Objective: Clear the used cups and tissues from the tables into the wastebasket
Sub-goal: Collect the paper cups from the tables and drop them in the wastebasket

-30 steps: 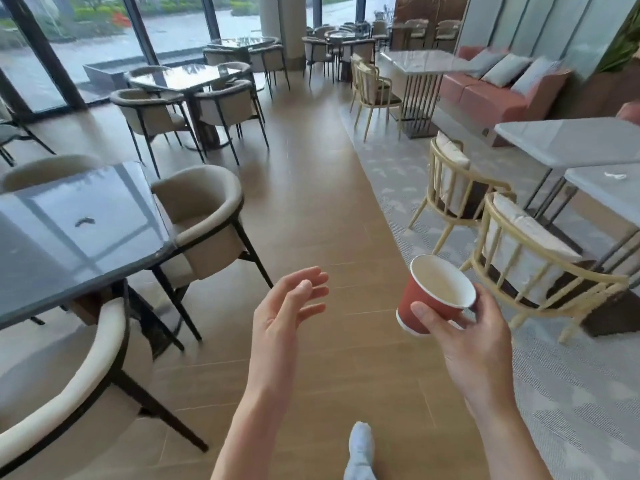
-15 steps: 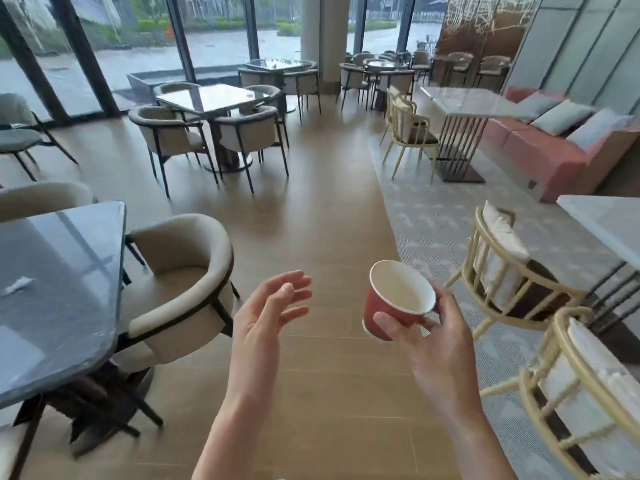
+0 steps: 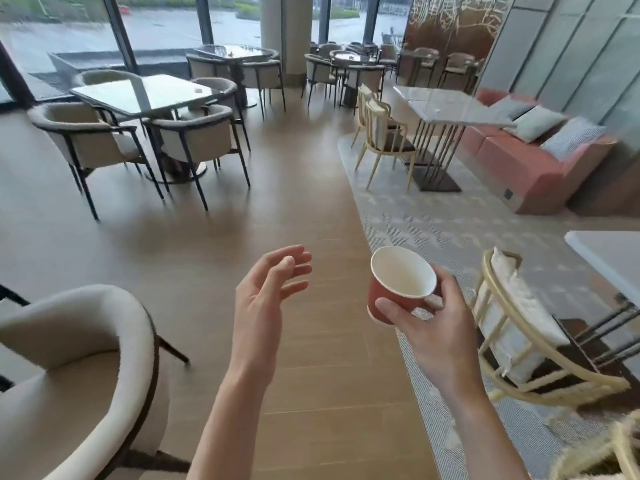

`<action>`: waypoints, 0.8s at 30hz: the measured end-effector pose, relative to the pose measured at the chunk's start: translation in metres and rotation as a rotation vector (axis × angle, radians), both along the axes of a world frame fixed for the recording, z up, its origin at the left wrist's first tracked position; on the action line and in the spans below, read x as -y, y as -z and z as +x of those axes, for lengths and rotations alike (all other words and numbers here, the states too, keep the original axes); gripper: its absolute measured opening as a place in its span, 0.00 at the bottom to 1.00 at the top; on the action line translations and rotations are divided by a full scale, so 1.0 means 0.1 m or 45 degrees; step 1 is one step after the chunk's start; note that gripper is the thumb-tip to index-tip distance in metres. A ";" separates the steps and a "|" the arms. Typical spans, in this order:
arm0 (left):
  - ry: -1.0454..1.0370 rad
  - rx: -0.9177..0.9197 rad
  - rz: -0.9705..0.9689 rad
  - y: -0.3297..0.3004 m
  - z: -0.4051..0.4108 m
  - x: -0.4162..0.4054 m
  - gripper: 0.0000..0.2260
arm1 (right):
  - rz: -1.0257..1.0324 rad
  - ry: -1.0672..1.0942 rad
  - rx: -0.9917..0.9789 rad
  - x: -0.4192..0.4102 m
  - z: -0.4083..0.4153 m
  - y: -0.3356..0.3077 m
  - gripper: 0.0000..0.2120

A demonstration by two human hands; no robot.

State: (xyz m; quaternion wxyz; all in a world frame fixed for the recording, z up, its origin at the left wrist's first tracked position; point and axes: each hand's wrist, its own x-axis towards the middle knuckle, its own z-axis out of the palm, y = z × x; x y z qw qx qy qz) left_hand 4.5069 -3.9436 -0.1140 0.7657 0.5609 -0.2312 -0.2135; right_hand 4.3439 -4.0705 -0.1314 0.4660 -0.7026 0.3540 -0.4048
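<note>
My right hand (image 3: pixel 437 327) grips a red paper cup (image 3: pixel 398 285) with a white inside, held tilted at chest height over the wooden aisle. The cup looks empty. My left hand (image 3: pixel 266 296) hangs in the air to the left of the cup, fingers relaxed and holding nothing. A small white scrap, perhaps a tissue (image 3: pixel 198 90), lies on the dark glass table (image 3: pixel 145 95) ahead on the left. No wastebasket is in view.
A cream armchair (image 3: pixel 69 368) stands close at lower left. Wicker chairs (image 3: pixel 519 327) and a white table edge (image 3: pixel 609 258) are close on the right. A marble table (image 3: pixel 450 105) and a pink sofa (image 3: pixel 530 161) lie further right. The wooden aisle (image 3: pixel 311 209) runs ahead between them.
The view has moved forward along the aisle and lifted. The near dark table at left has dropped out of view. Both hands keep their pose, the cup still in my right hand.
</note>
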 end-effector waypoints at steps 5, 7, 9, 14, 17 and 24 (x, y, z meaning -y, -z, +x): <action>0.045 0.013 0.061 0.07 0.70 0.88 0.14 | 0.035 0.041 -0.018 0.89 0.75 0.14 0.35; 0.038 -0.009 0.099 0.17 1.00 1.24 0.15 | 0.058 0.048 -0.018 1.28 1.04 0.26 0.34; 0.025 -0.020 0.126 0.28 1.32 1.63 0.15 | 0.070 0.057 0.005 1.70 1.34 0.37 0.33; 0.002 -0.006 0.179 0.42 2.12 2.89 0.15 | 0.073 -0.004 0.062 2.92 2.27 0.53 0.31; -0.005 0.010 0.171 0.25 2.61 3.73 0.14 | 0.049 -0.049 0.066 3.74 2.86 0.37 0.31; -0.131 0.009 0.086 -0.02 3.71 5.03 0.14 | 0.041 -0.128 0.050 5.18 3.98 0.10 0.31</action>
